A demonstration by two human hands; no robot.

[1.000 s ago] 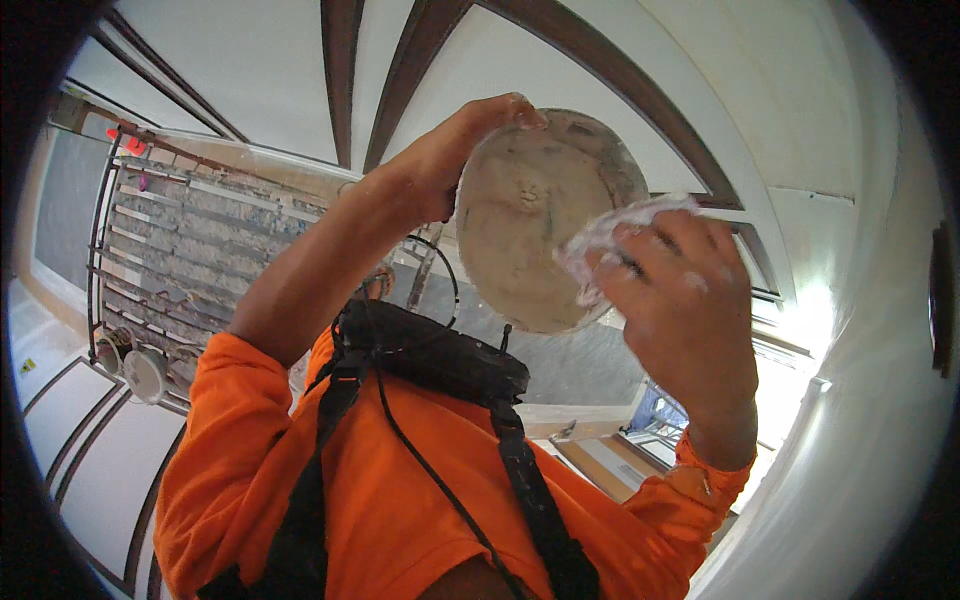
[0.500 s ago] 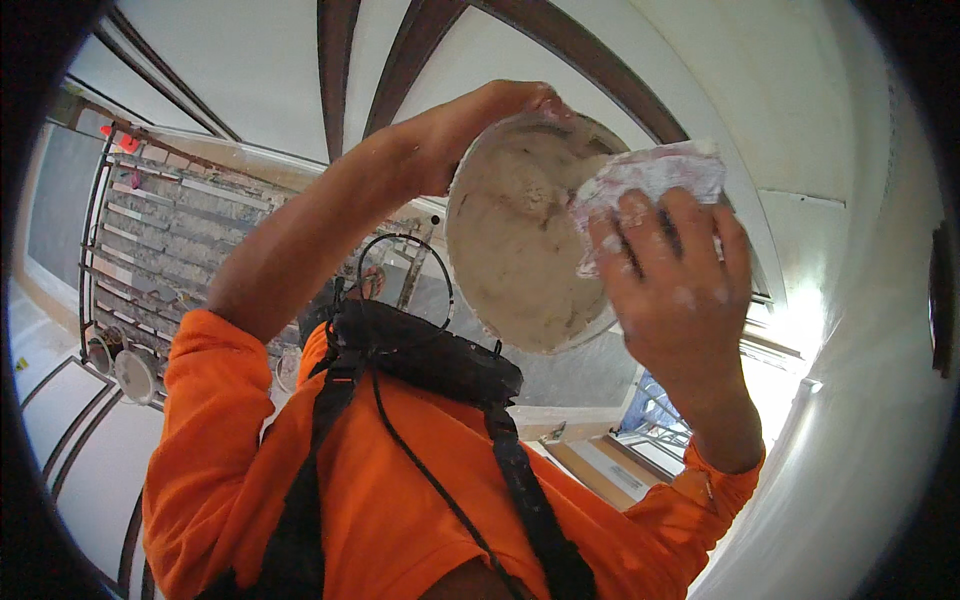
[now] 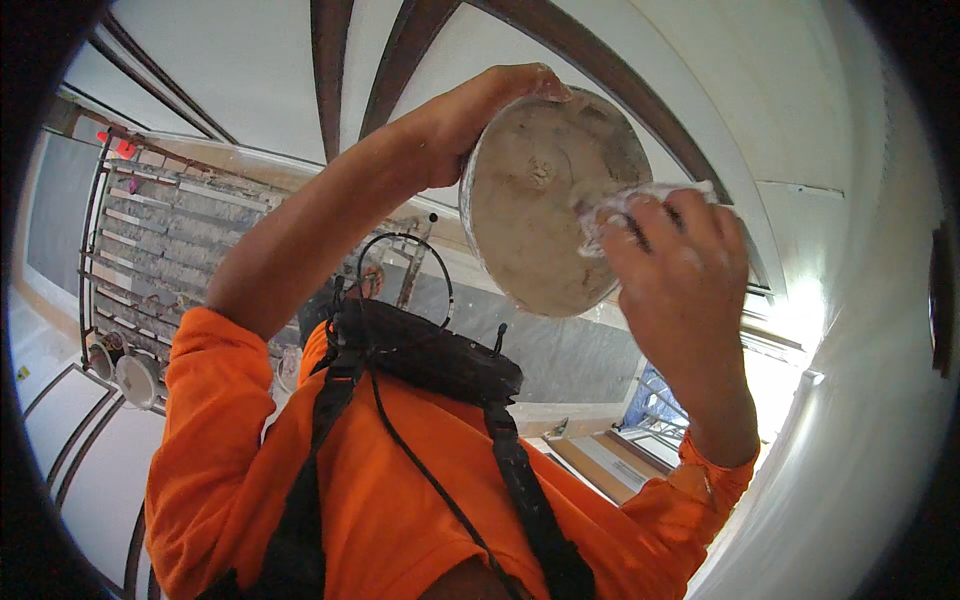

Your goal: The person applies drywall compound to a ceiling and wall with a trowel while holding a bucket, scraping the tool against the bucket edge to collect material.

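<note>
My left hand (image 3: 520, 90) grips the far rim of a round bucket (image 3: 466, 205), its fingers mostly hidden behind the wall. Thick greyish-beige paste (image 3: 540, 235), like plaster or filler, fills the bucket, with a small lump and swirl marks on its surface. The bucket is tilted so its mouth faces me. A crumpled rag (image 3: 595, 228), white and pinkish and smeared with paste, is bunched in my right hand (image 3: 685, 260). That hand's fingers are curled over it, and the rag's left end is at the paste near the bucket's right rim.
Below on the left stands a metal scaffold (image 3: 150, 265) with a slatted, paste-stained deck. A pale bucket (image 3: 136, 380) is beside it. White panels with dark brown strips (image 3: 400, 65) curve overhead. A pale wall (image 3: 860, 430) runs along the right. A cardboard box (image 3: 600, 463) lies lower right.
The bucket has tipped more toward me and shifted slightly up and right. The rag, flatter and broader before, is now crumpled under my right fingers. My left hand has risen a little.
</note>
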